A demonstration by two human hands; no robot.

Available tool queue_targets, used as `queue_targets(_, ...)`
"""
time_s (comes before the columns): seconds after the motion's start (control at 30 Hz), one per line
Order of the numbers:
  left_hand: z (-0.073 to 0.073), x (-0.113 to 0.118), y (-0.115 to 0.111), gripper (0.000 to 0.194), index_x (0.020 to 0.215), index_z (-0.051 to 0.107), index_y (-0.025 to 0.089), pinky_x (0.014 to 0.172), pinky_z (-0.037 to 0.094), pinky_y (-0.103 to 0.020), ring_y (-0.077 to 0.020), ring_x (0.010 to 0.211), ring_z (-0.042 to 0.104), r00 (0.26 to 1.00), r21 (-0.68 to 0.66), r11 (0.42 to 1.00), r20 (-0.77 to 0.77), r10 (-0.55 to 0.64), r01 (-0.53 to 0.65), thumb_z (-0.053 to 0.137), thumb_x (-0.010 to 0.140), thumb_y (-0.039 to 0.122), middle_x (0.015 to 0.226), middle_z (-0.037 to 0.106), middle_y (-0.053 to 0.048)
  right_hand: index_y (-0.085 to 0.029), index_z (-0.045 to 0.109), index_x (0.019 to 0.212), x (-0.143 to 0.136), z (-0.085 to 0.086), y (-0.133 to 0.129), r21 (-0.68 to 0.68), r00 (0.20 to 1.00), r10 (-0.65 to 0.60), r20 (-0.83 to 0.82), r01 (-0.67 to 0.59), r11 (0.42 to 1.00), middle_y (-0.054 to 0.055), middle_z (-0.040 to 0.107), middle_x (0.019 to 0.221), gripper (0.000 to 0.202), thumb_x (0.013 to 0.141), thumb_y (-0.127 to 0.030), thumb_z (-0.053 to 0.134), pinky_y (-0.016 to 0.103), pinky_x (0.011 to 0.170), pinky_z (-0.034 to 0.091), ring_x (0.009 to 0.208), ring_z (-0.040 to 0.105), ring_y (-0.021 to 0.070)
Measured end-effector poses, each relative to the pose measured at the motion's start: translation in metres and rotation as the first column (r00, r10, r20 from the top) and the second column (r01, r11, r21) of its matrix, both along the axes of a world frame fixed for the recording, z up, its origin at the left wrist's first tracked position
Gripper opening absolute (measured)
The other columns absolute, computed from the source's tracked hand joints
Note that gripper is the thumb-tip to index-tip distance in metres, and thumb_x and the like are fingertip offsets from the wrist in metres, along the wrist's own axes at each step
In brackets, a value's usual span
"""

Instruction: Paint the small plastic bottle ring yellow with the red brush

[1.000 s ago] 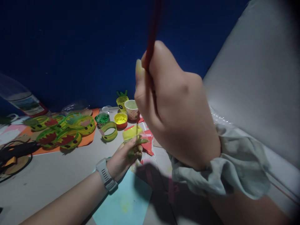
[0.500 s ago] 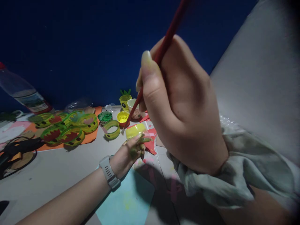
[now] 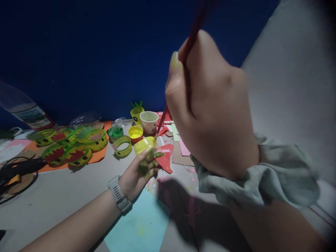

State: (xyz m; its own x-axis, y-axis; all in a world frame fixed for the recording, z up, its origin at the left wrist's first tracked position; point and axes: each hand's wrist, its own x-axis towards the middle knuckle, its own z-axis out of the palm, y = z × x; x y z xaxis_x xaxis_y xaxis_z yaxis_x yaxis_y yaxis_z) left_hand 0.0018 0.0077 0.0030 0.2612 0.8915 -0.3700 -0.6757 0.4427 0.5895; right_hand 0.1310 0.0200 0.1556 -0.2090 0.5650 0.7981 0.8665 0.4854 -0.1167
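My right hand [image 3: 210,105] is large in front, its fingers closed round a dark red paintbrush [image 3: 162,119]. The brush tip points down beside the right edge of a yellow ring [image 3: 144,144]; whether they touch I cannot tell. My left hand [image 3: 139,171], with paint-stained fingers and a grey watch, grips that yellow ring from below. Just behind it stands a cup of yellow paint [image 3: 135,133], with a cup of green paint [image 3: 114,132] to its left. A green-yellow ring [image 3: 123,147] lies left of the held one.
Several painted rings [image 3: 78,154] rest on orange paper [image 3: 98,159] at the left. A bottle [image 3: 33,115] leans behind them. A patterned cup [image 3: 149,123] and a leafy yellow cup [image 3: 137,114] stand at the back. Blue paper [image 3: 141,220] lies in front, red scraps [image 3: 166,161] to the right.
My right hand has moved right, taking the brush tip from the yellow ring's left side to its right side. The whole view has shifted slightly; my left hand still holds the ring.
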Motion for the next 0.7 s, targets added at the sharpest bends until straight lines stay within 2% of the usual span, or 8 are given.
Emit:
queue_targets(0.2,0.000,-0.002,-0.001,0.018,0.080,0.067,0.017,0.061,0.048,-0.024,-0.0130,0.067,0.059,0.999,0.061,0.997,-0.011,-0.041,0.042,0.068,0.073,0.033,0.079,0.069,-0.004,-0.019,0.051,0.105,0.001,-0.003,0.006,0.042,0.998,0.056,0.005,-0.056,0.998,0.000,0.040,0.070,0.028,0.093,-0.029,0.027,0.023,0.052,0.028,0.054,0.042,0.0149)
queue_targets(0.4,-0.004,0.003,-0.001,0.018,0.084,0.070,0.019,0.062,0.047,-0.022,-0.0101,0.067,0.058,0.993,0.129,0.988,-0.085,-0.078,0.088,0.065,0.076,0.034,0.088,0.070,-0.003,-0.025,0.047,0.096,-0.004,0.000,-0.003,-0.021,0.997,0.079,0.011,-0.079,0.997,-0.001,0.047,0.065,0.019,0.092,-0.027,0.028,0.030,0.052,0.033,0.050,0.043,0.0164)
queue_targets(0.57,-0.003,0.005,-0.002,0.022,0.092,0.071,0.019,0.062,0.046,-0.021,-0.0109,0.069,0.059,0.991,0.144,0.985,-0.112,-0.075,0.091,0.064,0.078,0.034,0.094,0.071,-0.004,-0.021,0.046,0.100,-0.011,0.001,-0.007,-0.081,0.975,0.216,-0.052,-0.220,0.972,-0.004,0.051,0.063,0.020,0.093,-0.024,0.028,0.028,0.046,0.033,0.051,0.056,0.0136)
queue_targets(0.7,0.004,0.008,-0.002,0.019,0.090,0.071,0.018,0.059,0.044,-0.021,-0.0114,0.067,0.059,0.991,0.109,0.992,-0.124,-0.054,0.068,0.066,0.076,0.030,0.090,0.071,-0.005,-0.019,0.045,0.098,-0.013,-0.001,-0.006,-0.079,0.945,0.302,-0.122,-0.313,0.947,-0.004,0.052,0.062,0.018,0.094,-0.024,0.029,0.027,0.046,0.036,0.052,0.058,0.0138)
